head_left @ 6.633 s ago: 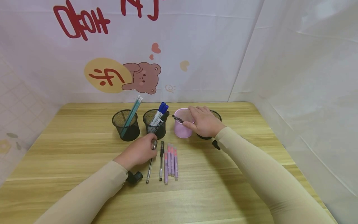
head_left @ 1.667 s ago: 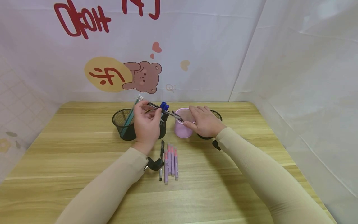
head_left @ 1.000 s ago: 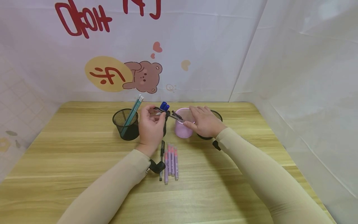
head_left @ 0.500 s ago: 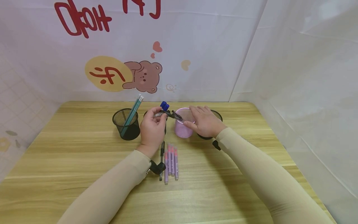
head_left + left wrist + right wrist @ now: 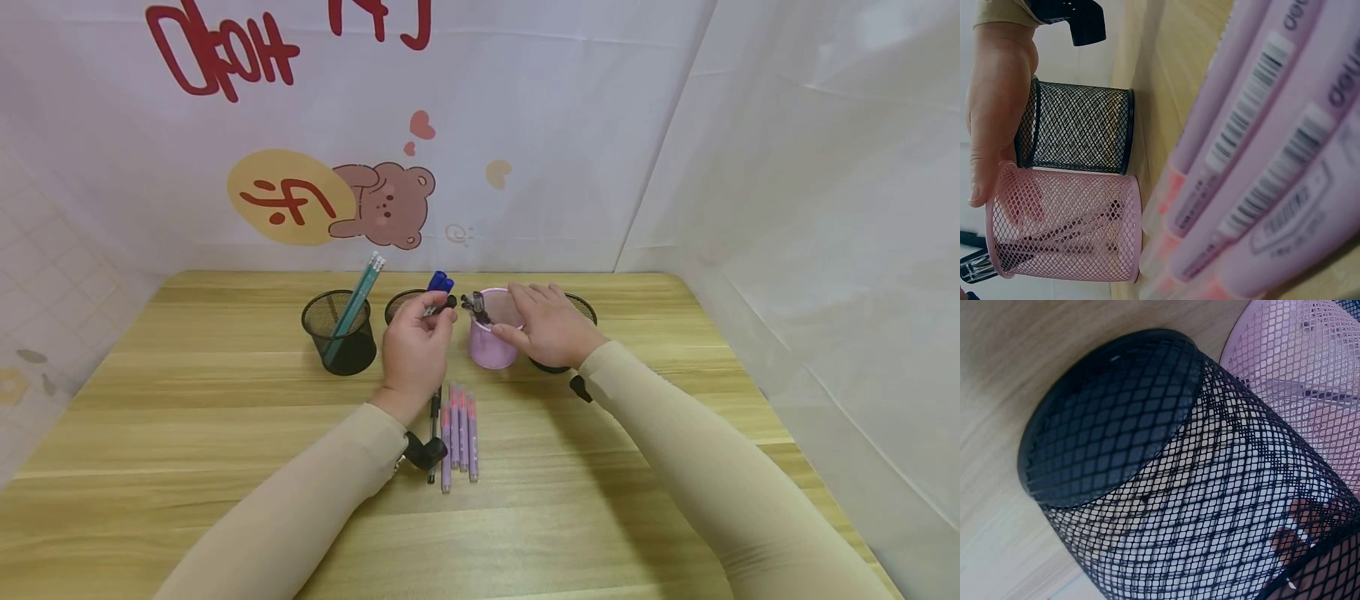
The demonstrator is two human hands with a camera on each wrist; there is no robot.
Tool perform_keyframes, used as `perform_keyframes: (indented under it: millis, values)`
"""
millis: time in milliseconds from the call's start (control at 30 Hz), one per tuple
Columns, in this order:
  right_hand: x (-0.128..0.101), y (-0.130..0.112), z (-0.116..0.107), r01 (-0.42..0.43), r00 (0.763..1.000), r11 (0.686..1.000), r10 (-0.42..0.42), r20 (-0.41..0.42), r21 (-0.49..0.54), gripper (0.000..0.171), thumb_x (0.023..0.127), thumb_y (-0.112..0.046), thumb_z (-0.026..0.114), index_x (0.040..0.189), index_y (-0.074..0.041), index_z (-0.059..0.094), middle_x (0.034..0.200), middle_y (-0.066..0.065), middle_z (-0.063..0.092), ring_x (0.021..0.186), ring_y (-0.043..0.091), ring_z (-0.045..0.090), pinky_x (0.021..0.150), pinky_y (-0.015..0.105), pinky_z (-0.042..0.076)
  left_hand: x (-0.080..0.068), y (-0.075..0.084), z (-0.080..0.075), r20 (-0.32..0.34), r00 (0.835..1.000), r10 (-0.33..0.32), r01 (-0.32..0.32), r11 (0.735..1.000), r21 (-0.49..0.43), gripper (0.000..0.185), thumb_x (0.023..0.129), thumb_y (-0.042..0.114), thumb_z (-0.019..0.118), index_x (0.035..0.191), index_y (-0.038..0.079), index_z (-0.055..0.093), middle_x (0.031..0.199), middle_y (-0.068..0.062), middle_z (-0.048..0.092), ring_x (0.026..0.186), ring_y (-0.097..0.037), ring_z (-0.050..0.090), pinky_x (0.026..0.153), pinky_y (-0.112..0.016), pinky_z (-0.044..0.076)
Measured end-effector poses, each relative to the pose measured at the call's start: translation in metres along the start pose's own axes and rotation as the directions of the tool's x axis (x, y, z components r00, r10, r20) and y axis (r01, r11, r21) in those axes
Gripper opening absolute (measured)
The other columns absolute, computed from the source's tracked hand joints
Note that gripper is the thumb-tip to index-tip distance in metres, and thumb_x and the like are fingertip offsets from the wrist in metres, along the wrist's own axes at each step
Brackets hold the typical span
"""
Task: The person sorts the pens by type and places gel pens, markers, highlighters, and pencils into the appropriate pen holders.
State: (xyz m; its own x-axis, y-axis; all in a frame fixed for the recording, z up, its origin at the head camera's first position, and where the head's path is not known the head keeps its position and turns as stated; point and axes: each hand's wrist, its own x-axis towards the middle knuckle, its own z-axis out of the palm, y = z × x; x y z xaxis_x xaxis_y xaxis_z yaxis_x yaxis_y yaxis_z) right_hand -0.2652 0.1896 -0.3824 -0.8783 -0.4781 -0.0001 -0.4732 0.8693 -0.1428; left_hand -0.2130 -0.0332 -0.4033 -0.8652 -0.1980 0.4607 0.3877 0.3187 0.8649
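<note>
My left hand (image 5: 416, 350) hovers at the second black mesh cup (image 5: 429, 354), thumb and forefinger slightly apart, nothing seen held. Black-capped gel pens (image 5: 478, 308) lean in the pink mesh cup (image 5: 492, 350), caps over its left rim; the left wrist view shows their barrels (image 5: 1072, 228) through the mesh. My right hand (image 5: 555, 325) holds the pink cup at its right side: thumb over the rim, fingers partly hidden behind the wall. Under that hand stands another black mesh cup (image 5: 1166, 462). A gel pen (image 5: 434, 408) lies on the table beside several purple highlighters (image 5: 462, 433).
Teal pencils (image 5: 356, 300) stand in the leftmost black mesh cup (image 5: 348, 354). Blue-capped markers (image 5: 441, 283) and a black-capped one rise from the second cup, partly behind my left hand. The wooden table (image 5: 187, 400) meets a white printed curtain (image 5: 562, 150) at the back.
My left hand picked a gel pen off the table, carried it to the pink cup and let it go inside. It has since drawn slightly away. The right hand has stayed put.
</note>
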Motion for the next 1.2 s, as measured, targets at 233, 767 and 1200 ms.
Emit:
perform_keyframes:
  millis: [233,767,1200]
  values:
    - [-0.001,0.000,0.000,0.014,1.000,1.000,-0.014,-0.024,0.002,0.085,0.106,-0.064,0.043,0.162,-0.001,0.031,0.163,0.018,0.045,0.154,0.037,0.039,0.131,0.055,0.022,-0.004,-0.001,-0.005,0.058,0.998,-0.035,0.037,0.999,-0.031,0.020,0.099,0.007,0.070,0.118,0.002,0.073,0.117,-0.014,0.070,0.091,-0.026,0.077,0.071,-0.009,0.053]
    - [-0.003,0.001,0.000,-0.015,1.000,0.999,0.015,-0.013,0.033,0.087,0.105,-0.065,0.044,0.166,-0.005,0.027,0.168,0.016,0.040,0.158,0.037,0.033,0.134,0.054,0.015,-0.012,-0.001,-0.040,0.369,0.928,-0.049,-0.005,0.990,0.143,0.025,0.100,0.014,0.069,0.125,0.007,0.068,0.115,-0.006,0.074,0.099,-0.019,0.073,0.089,-0.034,0.063]
    - [-0.002,0.002,0.001,-0.012,1.000,0.999,0.012,-0.013,0.047,0.088,0.105,-0.065,0.044,0.166,-0.004,0.026,0.168,0.017,0.038,0.158,0.038,0.032,0.134,0.054,0.014,-0.018,-0.007,-0.056,0.580,0.760,-0.294,-0.083,0.841,0.535,0.038,0.100,0.026,0.072,0.134,0.009,0.068,0.122,-0.007,0.075,0.111,-0.022,0.072,0.100,-0.044,0.059]
